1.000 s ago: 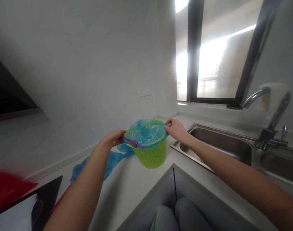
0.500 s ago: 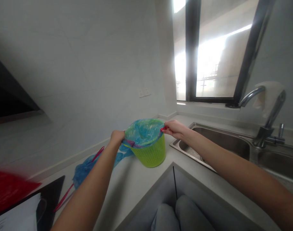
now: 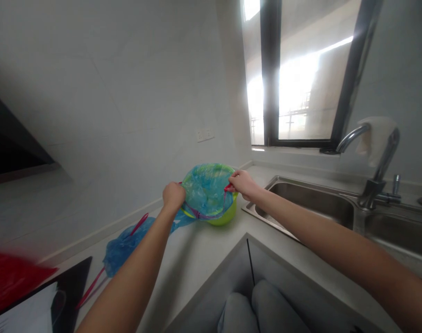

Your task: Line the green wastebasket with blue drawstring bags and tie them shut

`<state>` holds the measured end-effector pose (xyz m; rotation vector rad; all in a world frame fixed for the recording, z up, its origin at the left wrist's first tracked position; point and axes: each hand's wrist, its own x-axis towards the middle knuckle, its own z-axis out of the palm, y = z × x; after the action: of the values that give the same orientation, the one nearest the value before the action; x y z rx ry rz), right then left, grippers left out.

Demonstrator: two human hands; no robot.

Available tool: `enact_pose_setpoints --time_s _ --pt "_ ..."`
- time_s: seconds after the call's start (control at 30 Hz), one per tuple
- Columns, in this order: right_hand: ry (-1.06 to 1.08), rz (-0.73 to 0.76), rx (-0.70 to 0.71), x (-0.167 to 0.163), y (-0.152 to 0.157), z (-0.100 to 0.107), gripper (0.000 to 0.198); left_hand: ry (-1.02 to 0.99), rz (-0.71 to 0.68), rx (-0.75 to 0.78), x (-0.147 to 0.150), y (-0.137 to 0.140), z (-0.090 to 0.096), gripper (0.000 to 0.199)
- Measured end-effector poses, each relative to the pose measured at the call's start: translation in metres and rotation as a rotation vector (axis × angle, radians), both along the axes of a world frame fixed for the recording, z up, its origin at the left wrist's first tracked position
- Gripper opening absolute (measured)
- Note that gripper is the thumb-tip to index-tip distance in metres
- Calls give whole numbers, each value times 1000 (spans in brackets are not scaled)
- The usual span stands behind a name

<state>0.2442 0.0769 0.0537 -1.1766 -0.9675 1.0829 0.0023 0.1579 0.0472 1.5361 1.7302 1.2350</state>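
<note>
A green plastic basket [image 3: 228,216] stands on the counter, its mouth tilted toward me. Inside it and over its near rim lies a translucent blue drawstring garbage bag [image 3: 207,189] with a purple-red band along its edge. At the left of the rim, my left hand [image 3: 174,196] is closed on the bag's edge. My right hand [image 3: 244,183] pinches the red drawstring at the right side. More blue bags [image 3: 126,245] with pink drawstrings lie on the counter left of the basket, partly behind my left forearm.
To the right is a steel double sink [image 3: 311,203] with a faucet [image 3: 374,185] and a cloth [image 3: 375,134] draped over it. A black cooktop [image 3: 77,282], white paper [image 3: 27,310] and a red bag [image 3: 13,282] are at the left. The counter edge [image 3: 247,237] forms a corner before me.
The basket has tipped so its mouth faces me more. Both hands keep hold of the bag; its edge now hangs lower over the basket's front. The view has shifted slightly.
</note>
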Motion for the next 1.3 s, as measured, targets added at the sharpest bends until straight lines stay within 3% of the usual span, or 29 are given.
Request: enact_pose_setpoints --time_s 0.13,0.27,0.4,0.67,0.93,1.1,1.3 --pt "-135 27 118 -12 5 -2 19 128 119 148 14 -6 9 15" --pt "-185 28 164 -17 16 -1 13 68 149 197 22 -3 17 27" --pt "-183 -31 131 -10 34 -3 26 -146 155 177 23 3 19 29" --pt "-262 -90 110 13 59 -12 50 -696 47 -13 16 7 32 16" --pt "-327 9 287 33 71 -16 51 -880 -132 -107 7 1 33 14" --pt "-274 30 380 36 80 -10 47 -921 -117 5 1 9 31 17" --pt "-527 5 316 33 97 -10 55 -938 -131 196 6 25 19 14"
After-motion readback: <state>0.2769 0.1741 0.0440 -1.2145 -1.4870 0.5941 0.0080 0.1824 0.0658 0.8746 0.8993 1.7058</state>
